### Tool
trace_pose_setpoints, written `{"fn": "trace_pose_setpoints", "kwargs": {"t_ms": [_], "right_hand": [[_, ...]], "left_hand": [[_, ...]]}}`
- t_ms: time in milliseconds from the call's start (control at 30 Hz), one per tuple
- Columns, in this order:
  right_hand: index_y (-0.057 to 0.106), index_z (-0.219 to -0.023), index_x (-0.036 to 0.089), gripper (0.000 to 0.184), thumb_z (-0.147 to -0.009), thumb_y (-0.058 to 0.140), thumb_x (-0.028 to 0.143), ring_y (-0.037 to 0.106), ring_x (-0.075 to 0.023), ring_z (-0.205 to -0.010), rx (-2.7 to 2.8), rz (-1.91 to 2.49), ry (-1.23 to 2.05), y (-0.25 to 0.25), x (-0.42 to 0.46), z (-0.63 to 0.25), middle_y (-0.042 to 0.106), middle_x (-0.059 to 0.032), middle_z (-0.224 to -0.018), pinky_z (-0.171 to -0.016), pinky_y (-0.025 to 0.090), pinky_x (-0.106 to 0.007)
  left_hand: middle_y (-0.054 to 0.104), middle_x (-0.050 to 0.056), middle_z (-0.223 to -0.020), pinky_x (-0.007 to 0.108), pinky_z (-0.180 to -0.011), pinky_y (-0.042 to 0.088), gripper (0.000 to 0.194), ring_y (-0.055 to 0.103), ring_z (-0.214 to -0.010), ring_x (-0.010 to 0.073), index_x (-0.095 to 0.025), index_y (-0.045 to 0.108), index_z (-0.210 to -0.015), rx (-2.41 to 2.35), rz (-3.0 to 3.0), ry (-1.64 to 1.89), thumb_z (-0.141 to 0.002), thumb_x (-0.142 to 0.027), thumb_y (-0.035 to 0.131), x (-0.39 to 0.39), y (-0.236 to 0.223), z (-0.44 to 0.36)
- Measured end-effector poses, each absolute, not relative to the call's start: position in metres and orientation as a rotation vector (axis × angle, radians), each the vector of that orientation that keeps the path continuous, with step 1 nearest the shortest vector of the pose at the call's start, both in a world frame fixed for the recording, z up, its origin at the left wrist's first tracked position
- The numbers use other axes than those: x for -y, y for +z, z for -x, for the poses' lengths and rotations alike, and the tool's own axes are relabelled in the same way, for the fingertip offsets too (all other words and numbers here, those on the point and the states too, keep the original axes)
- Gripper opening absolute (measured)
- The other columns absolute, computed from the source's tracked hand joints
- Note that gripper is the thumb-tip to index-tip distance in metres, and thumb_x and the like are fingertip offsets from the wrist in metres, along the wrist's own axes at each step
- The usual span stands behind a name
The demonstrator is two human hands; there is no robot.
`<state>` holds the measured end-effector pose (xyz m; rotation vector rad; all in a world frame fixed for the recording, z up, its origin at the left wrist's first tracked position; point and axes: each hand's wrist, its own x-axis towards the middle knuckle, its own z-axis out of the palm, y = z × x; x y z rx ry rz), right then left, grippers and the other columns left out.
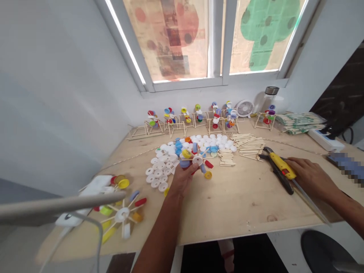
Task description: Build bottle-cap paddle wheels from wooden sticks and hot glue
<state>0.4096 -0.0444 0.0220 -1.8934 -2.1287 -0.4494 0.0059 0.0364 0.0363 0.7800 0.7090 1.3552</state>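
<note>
My left hand (186, 176) is closed on a small wheel (197, 159) with a white cap hub, thin wooden spokes and coloured bottle caps at the spoke ends. It is held over the near edge of a group of white bottle caps (160, 169). At the right, my right hand (313, 178) is on a yellow and black glue gun (280, 165), its fingers partly hidden behind the yellow body. A long pale glue stick (309, 202) runs from the gun toward the table's front. A second cap wheel (123, 215) lies at the left.
Short wooden sticks (248, 146) lie in piles beyond the hands. Several stick frames with cap wheels (215, 119) line the wall, near a small white fan (245, 109) and a glass bottle (265, 100). A grey bar (62, 203) crosses the left foreground. A white power strip (325, 140) sits far right.
</note>
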Motion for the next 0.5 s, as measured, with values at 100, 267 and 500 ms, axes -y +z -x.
{"fn": "trace_pose_setpoints", "kwargs": {"t_ms": [100, 267, 500], "right_hand": [[0.064, -0.1, 0.015, 0.038, -0.092, 0.032, 0.036, 0.059, -0.027, -0.097, 2.006, 1.873, -0.402, 0.028, 0.042, -0.393, 0.065, -0.0191, -0.105, -0.079, 0.039, -0.041], [0.06, -0.078, 0.022, 0.037, -0.089, 0.037, 0.049, 0.057, -0.0195, -0.06, 1.749, 1.867, -0.28, 0.036, 0.036, -0.363, 0.062, -0.0099, -0.068, -0.061, 0.042, -0.035], [0.058, -0.092, 0.021, 0.031, -0.085, 0.046, 0.049, 0.058, -0.0214, -0.077, 1.729, 1.59, 0.033, 0.051, 0.036, -0.283, 0.062, -0.008, -0.086, -0.068, 0.045, -0.034]], "left_hand": [[0.067, 0.003, -0.081, 0.032, -0.074, 0.049, 0.031, 0.063, -0.08, 0.0197, -0.018, 0.069, -0.085, -0.734, -0.81, 1.376, -0.057, -0.021, 0.081, -0.036, 0.036, -0.006], [0.066, 0.002, -0.074, 0.034, -0.075, 0.047, 0.029, 0.061, -0.075, 0.0191, -0.018, 0.068, -0.078, -0.756, -0.848, 1.363, -0.054, -0.024, 0.083, -0.04, 0.031, -0.004], [0.067, 0.001, -0.076, 0.032, -0.077, 0.046, 0.027, 0.06, -0.076, 0.0171, -0.018, 0.069, -0.078, -0.805, -0.896, 1.421, -0.055, -0.023, 0.082, -0.04, 0.033, -0.005]]}}
